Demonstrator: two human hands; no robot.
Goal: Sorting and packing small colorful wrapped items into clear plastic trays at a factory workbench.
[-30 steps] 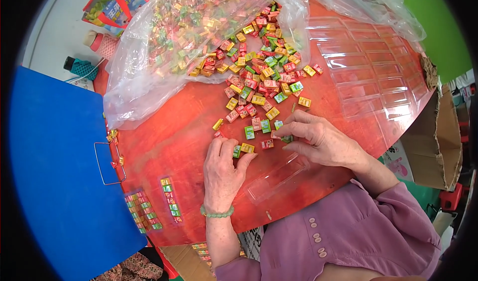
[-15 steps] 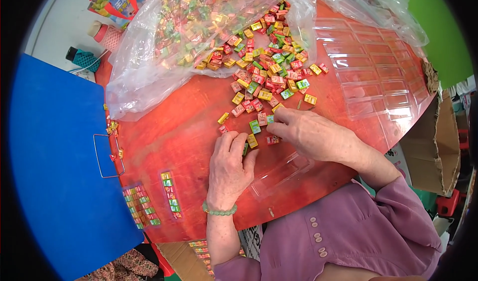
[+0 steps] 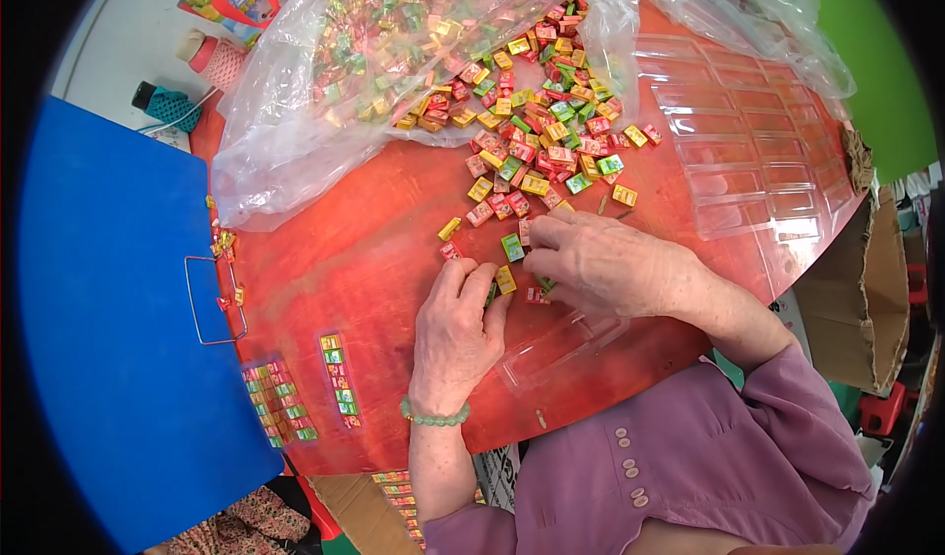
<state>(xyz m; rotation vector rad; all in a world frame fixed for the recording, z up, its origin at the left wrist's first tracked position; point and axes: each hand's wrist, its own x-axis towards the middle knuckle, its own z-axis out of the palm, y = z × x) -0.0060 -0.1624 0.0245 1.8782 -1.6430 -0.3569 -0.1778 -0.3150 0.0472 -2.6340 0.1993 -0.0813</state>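
Observation:
My left hand (image 3: 458, 334) rests on the red tabletop, fingers curled, with a small green box (image 3: 490, 294) between thumb and fingers. A small yellow box (image 3: 506, 279) stands beside its fingertips. My right hand (image 3: 605, 265) is bent over the table, its fingers closed on another small green box (image 3: 547, 283), mostly hidden beneath them. A red box (image 3: 535, 296) lies under that hand, and a loose green box (image 3: 512, 248) lies between the hands. Nearer me is a clear plastic tray (image 3: 566, 348).
A pile of small red, yellow and green boxes (image 3: 541, 152) spills from a clear plastic bag (image 3: 285, 161). Clear moulded trays (image 3: 728, 152) cover the right side. A filled strip (image 3: 340, 381) and a filled block (image 3: 281, 402) lie at left, near a blue board (image 3: 108, 339). An open carton (image 3: 851, 299) stands right.
My right hand has drawn a green box slightly nearer me, away from the pile. My left hand stays almost in place. The whole view has shifted slightly.

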